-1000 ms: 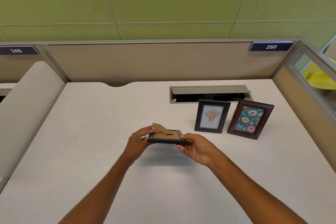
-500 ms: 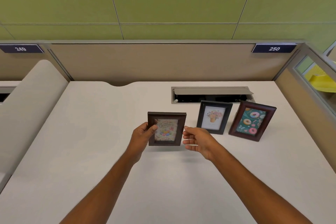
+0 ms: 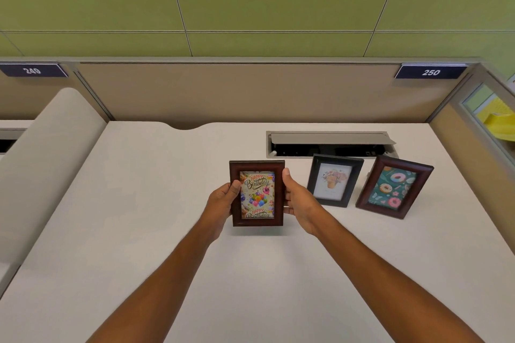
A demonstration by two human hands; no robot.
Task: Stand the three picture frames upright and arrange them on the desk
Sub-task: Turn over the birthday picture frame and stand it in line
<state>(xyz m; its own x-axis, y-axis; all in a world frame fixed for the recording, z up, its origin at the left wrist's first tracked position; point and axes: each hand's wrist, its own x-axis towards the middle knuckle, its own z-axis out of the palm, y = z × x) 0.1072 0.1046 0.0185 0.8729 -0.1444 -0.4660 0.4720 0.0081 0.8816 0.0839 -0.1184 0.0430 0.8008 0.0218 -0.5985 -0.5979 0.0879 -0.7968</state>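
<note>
Birthday frame [image 3: 257,193] held upright over the desk [image 3: 139,231], clamped between both hands.

Left hand [image 3: 221,199] gripping the left edge, thumb across the front, other fingers hidden behind; right hand [image 3: 299,199] pressing the right edge, thumb upward along it, fingertips also out of sight. Unclear whether the bottom edge touches the desk; rear stand concealed. Just beyond the right fingers, black flower frame [image 3: 334,184] standing, then brown donut frame [image 3: 394,186] tilted back. Behind both, open cable tray [image 3: 328,142], interior dark and hard to read.
</note>
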